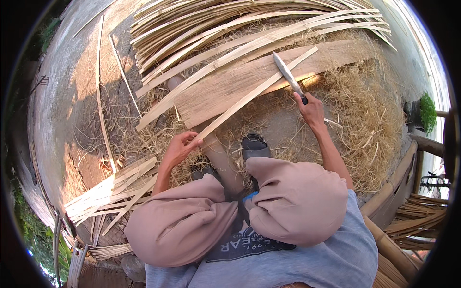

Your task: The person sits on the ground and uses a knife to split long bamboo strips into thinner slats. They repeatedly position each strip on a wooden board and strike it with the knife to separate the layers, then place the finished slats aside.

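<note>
My left hand (181,145) pinches the near end of a long pale bamboo strip (249,98). The strip slants up to the right across a wide wooden board (225,86), its far end reaching past the board's middle. Out to the right, my right hand (311,108) is closed round the dark handle of a knife (287,72). The blade points up and to the left, crossing the strip near its far end; whether the two touch I cannot tell.
Many split bamboo strips (192,33) are stacked beyond the board. Shorter pieces (115,192) lie in a pile at my left. Curly shavings (365,115) cover the ground, mostly at right. A bamboo rail (391,180) and a green plant (426,114) stand further right.
</note>
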Tool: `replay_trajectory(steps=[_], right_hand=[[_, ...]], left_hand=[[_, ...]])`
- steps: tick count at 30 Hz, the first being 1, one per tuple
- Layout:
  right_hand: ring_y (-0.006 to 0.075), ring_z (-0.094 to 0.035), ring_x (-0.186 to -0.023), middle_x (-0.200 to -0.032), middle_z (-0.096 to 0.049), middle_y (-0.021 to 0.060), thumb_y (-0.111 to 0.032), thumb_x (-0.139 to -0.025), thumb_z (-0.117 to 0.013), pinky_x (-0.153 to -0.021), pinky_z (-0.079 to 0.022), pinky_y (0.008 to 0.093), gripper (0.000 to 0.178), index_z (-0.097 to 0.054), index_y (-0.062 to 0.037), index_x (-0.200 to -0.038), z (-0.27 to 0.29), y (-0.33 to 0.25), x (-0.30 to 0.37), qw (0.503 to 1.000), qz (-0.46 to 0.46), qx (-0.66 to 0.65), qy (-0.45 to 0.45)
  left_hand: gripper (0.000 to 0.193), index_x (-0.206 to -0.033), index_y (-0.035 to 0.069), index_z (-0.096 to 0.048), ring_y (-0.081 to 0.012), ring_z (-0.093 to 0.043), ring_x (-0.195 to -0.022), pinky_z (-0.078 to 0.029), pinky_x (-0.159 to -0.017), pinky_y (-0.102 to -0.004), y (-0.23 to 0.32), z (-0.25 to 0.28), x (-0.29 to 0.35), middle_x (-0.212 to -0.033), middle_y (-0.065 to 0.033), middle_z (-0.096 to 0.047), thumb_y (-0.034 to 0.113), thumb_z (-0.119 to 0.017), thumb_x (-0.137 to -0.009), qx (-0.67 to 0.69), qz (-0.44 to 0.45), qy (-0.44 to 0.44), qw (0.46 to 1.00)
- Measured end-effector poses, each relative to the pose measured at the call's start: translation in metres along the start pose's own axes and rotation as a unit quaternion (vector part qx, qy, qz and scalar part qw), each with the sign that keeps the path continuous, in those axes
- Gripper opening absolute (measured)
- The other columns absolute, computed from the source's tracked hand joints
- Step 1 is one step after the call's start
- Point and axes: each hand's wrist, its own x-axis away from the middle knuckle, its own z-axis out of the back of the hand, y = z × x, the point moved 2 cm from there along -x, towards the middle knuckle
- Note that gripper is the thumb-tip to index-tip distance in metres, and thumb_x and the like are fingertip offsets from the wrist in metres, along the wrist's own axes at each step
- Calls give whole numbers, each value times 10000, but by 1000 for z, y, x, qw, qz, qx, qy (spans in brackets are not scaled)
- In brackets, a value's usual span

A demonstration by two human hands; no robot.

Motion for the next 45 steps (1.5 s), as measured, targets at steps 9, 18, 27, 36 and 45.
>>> replay_trajectory(steps=[9,18,27,36,45], right_hand=[[360,-614,-610,-652,-619,225,-628,-968,-583,-633,-468,485,721,-632,51,-731,7,41,-44,994,-64,-83,13],[388,-653,-630,-662,-640,206,-609,-939,-675,-599,-501,491,634,-635,0,-766,-58,-103,109,976,184,-84,-85],[254,-545,-506,-529,-530,146,-618,-985,-594,-544,-450,439,729,-585,23,-640,10,-9,-9,991,-71,-117,1],[322,-589,-533,-580,-598,174,-633,-968,-619,-564,-464,485,694,-614,-4,-676,-65,-79,106,970,232,-69,23],[354,-627,-592,-635,-622,218,-614,-963,-630,-605,-493,474,683,-617,16,-700,-29,-54,80,979,157,-67,-115]], left_hand=[[337,-869,56,-694,-50,-477,-563,-354,-498,-251,-57,45,52,-696,22,-631,359,-690,-1017,68,106,-18,992],[426,-754,40,-699,-80,-507,-516,-387,-513,-282,16,-29,-47,-568,-3,-618,394,-684,-990,28,23,-22,999],[445,-725,36,-674,-92,-548,-506,-397,-495,-286,21,-22,-44,-545,-21,-597,396,-686,-987,14,-3,-6,1000],[440,-738,30,-690,-89,-555,-526,-408,-524,-292,22,-32,-48,-558,-12,-609,390,-686,-991,-3,22,-11,1000],[420,-745,30,-692,-84,-545,-522,-388,-511,-274,27,-17,-39,-565,-11,-612,376,-709,-982,20,47,-30,998]])
